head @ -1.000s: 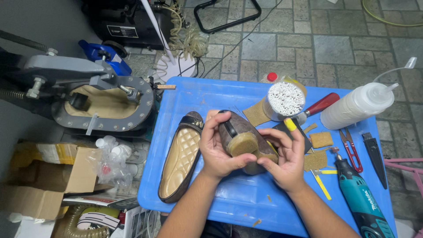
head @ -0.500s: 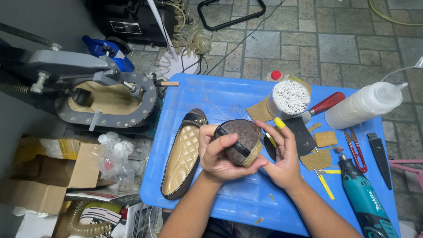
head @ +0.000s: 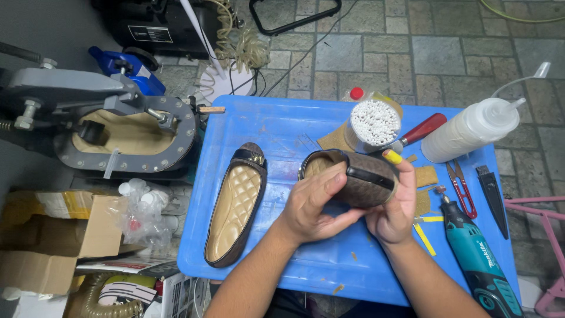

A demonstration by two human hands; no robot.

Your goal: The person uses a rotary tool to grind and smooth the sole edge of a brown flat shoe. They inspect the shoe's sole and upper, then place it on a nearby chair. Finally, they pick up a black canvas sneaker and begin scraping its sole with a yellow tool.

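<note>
Both my hands hold a brown flat shoe [head: 360,176] above the blue table [head: 276,129], turned on its side with its opening toward the left. My left hand [head: 312,203] presses fingers against the shoe's inner lining near the opening. My right hand [head: 393,209] cups the shoe from the right and below, with a yellow-tipped tool [head: 392,156] sticking up by its fingers. The matching shoe [head: 235,203] lies on the table to the left, its quilted tan insole facing up.
On the table stand a cup of white sticks [head: 375,122], a white squeeze bottle [head: 471,129], a red-handled tool [head: 425,128], red snips [head: 460,188], a black blade [head: 491,197] and a teal rotary tool [head: 474,259]. A grey press machine [head: 118,129] sits left, cardboard boxes [head: 53,247] below.
The shoe has been rotated in my hands, from sole and heel facing up to lying on its side. My left hand's fingers moved to the opening.
</note>
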